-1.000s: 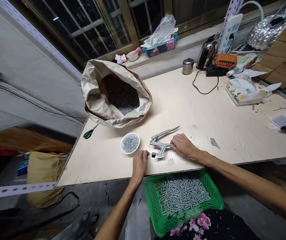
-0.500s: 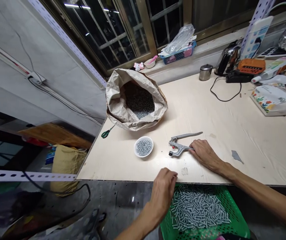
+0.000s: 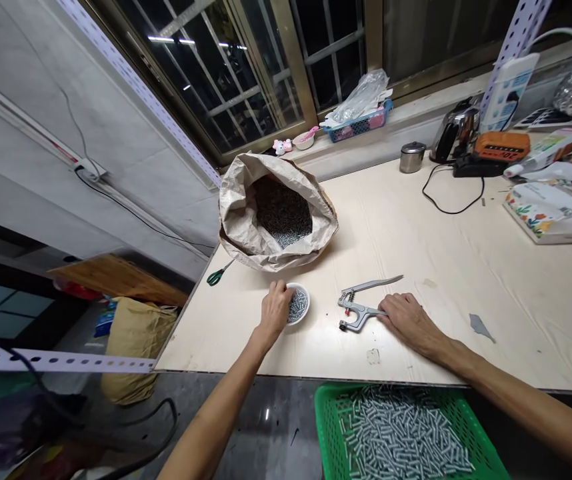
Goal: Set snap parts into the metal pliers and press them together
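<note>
My left hand (image 3: pixel 275 309) reaches into a small white bowl (image 3: pixel 302 305) of tiny silver metal parts, fingers curled over its left rim; whether they pinch a part is hidden. To its right lies a grey hand press plier (image 3: pixel 362 307) with its handles spread apart. My right hand (image 3: pixel 406 319) lies on the table with its fingers on the plier's lower handle. Both sit on a pale wooden table (image 3: pixel 466 280).
An open paper sack (image 3: pixel 276 217) of dark metal parts stands behind the bowl, green scissors (image 3: pixel 217 273) to its left. A green basket (image 3: pixel 401 433) of silver tubes sits below the table edge. Kettle (image 3: pixel 453 137), steel cup (image 3: pixel 409 157), black cable and tissue box (image 3: pixel 553 213) occupy the far right.
My left hand went from the table edge down toward the green basket, then up to the white bowl. The right hand stayed on the plier handle. The camera view shifted.
</note>
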A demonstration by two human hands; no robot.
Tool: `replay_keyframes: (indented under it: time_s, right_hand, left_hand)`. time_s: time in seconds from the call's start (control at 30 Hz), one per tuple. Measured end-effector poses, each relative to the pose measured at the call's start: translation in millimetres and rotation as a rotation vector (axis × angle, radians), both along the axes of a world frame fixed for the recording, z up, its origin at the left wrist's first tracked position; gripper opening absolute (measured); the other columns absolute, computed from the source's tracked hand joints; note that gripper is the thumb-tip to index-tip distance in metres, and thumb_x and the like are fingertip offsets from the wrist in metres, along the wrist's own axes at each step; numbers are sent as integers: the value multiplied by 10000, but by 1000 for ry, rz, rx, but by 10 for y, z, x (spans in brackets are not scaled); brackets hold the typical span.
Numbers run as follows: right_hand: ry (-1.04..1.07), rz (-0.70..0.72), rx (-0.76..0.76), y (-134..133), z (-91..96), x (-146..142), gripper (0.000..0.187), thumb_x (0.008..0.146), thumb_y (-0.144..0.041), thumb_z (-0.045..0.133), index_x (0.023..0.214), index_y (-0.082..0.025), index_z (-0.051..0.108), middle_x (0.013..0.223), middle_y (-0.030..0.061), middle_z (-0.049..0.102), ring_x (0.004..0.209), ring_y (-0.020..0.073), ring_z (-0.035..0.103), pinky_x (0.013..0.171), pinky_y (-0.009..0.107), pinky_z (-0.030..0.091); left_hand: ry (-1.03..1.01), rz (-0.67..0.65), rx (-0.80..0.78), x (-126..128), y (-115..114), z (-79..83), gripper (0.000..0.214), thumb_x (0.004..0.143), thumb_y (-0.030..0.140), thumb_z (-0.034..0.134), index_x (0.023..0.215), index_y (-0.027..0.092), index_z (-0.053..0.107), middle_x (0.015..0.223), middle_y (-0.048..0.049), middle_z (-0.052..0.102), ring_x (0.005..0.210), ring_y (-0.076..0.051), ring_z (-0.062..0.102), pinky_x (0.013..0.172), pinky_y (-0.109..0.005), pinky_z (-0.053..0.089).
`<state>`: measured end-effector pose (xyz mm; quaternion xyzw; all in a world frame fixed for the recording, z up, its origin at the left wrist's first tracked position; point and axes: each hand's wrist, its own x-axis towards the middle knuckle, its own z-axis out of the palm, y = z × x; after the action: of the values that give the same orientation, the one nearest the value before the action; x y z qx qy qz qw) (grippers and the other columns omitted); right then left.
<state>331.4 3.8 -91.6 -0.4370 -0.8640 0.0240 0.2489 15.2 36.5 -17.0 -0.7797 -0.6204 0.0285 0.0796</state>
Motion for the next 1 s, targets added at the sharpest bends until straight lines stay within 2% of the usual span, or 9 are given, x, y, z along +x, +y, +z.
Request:
replay_keyframes:
  time_s: [0.13,0.27,0.4,0.5,0.57,0.67,0.77,0.9,1.0]
  right_hand:
    - [-8,-3,-2,2,2,-12,165,932,-211,391,808,-200,499,780,38,574,714,188,495,715,344,314]
    - [9,-1,-30,0,22,-21,140,924,-221,408,837,-200,515,791,38,584,726,188,507,718,343,308]
    - [33,-1,-58,0,33,-34,116,925,-260,436,894,-205,533,808,27,596,741,186,515,723,341,300]
    - [21,-9,-47,7,15,-48,132,930,-249,428,861,-201,530,800,28,591,732,186,505,719,345,296]
    - [13,-3,-41,14,0,-58,150,935,-238,415,841,-197,524,794,29,584,728,184,498,722,346,294]
    - [5,16,-30,27,-10,-66,184,949,-224,387,825,-193,520,789,28,577,721,176,487,718,342,290]
    - [-33,45,44,33,-11,-53,217,958,-215,380,801,-187,527,771,29,577,719,174,472,712,344,282]
    - [-79,92,146,4,-23,-5,242,972,-198,367,807,-188,544,744,19,565,718,169,449,760,357,279]
    - [-87,117,161,-34,-12,18,265,978,-163,331,845,-203,556,753,11,566,724,166,443,792,360,274]
  left_hand:
    - [41,-99,-59,35,59,23,251,869,53,404,817,178,615,922,-105,562,892,-233,477,675,-308,414]
    - [-49,-96,-55,10,61,34,245,850,32,399,788,182,583,876,-98,557,859,-232,492,709,-325,434]
    - [-228,-4,32,-64,9,-8,212,889,139,397,866,166,607,859,-89,573,829,-222,539,725,-339,459]
    - [-479,120,71,-120,-20,11,217,863,197,441,924,151,644,846,-84,610,779,-200,580,715,-327,473]
    - [-692,243,15,-114,-52,72,213,824,251,490,888,150,665,759,-59,624,691,-178,586,662,-303,476]
    - [-1086,405,-190,40,-156,185,277,747,375,584,852,131,664,606,-6,589,535,-135,539,549,-260,453]
    - [-1348,432,-362,349,-311,214,346,653,423,690,809,117,655,600,5,592,522,-111,533,539,-242,455]
    - [-1379,440,-503,717,-473,48,328,591,410,741,692,108,660,534,9,576,486,-98,507,497,-225,424]
    - [-1373,459,-544,827,-538,-134,345,574,431,748,658,108,661,484,20,554,438,-85,462,456,-216,381]
